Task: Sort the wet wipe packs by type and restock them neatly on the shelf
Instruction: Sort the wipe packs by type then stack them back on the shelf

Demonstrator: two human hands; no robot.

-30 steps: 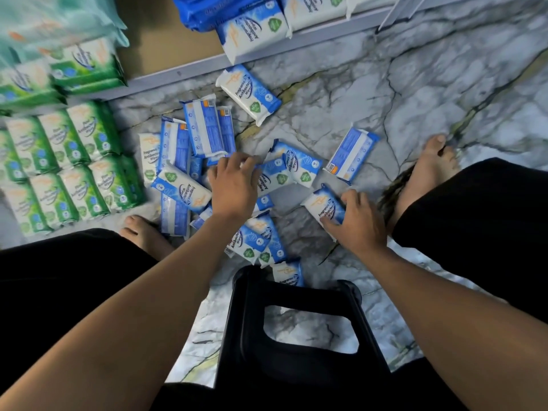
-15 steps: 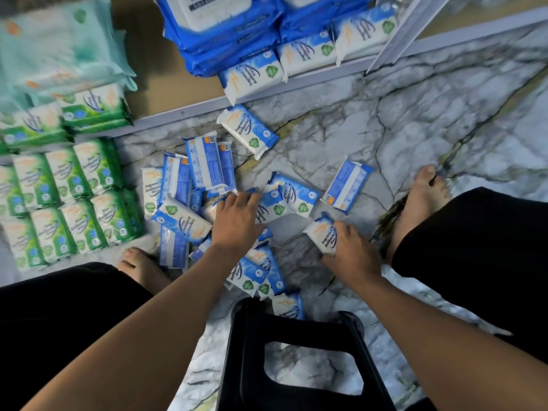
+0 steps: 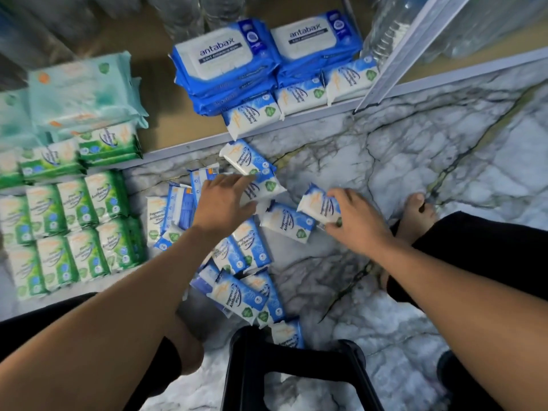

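- My right hand is curled round one small blue pack, held by its end at the right edge of the heap; I judge this grip leaves the pack free to be set down squarely with its own kind
- My left hand is released, its straight fingers laid on a second blue pack; it touches rather than grasps, probably to draw the pack closer
- The heap of blue packs lies jumbled on the marble floor between my knees, overlapping, some face up and some turned over; these look like the ones left to sort
- To the left, the green packs sit on the floor in tidy rows, side against side, just beside the shelf's front edge; grouped like this, they read as sorted and waiting
- Along the front edge of the shelf, a row of small blue packs stands against the large Antabax packs, keeping blue with blue; the leftmost one tips over the edge
- At the shelf's left end, pale green large packs are stacked above small green packs
- A black stool stands at the bottom of the view and partly hides the nearest blue pack
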